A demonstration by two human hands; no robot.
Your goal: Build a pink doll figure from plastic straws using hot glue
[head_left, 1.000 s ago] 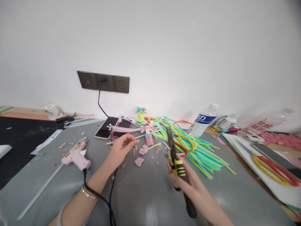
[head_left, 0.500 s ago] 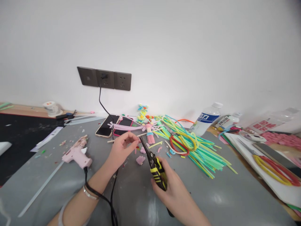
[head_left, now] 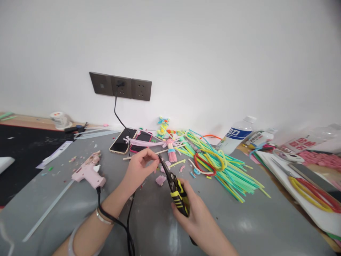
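My right hand (head_left: 195, 209) is wrapped round the handles of black-and-yellow pliers (head_left: 176, 190), whose jaws point up and to the left. At the jaw tips, my left hand (head_left: 142, 169) pinches with thumb and forefinger; whatever lies between them is too small to make out. Just beyond the hands lie a bundle of lilac pipe cleaners (head_left: 145, 142) and a small pink tassel-like piece (head_left: 172, 154) with a blue band. Lilac scraps (head_left: 160, 180) are on the grey mat beside the pliers.
A pink glue gun (head_left: 89, 173) rests at left, its black cord running under my left wrist. Two phones (head_left: 122, 143) lie behind my left hand. Green and yellow pipe cleaners (head_left: 234, 176) are heaped at right, before a bottle (head_left: 238, 133). Scissors (head_left: 311, 190) lie far right.
The view has shifted slightly, so the table things sit a little further right. Both hands and the pliers keep nearly the same pose.
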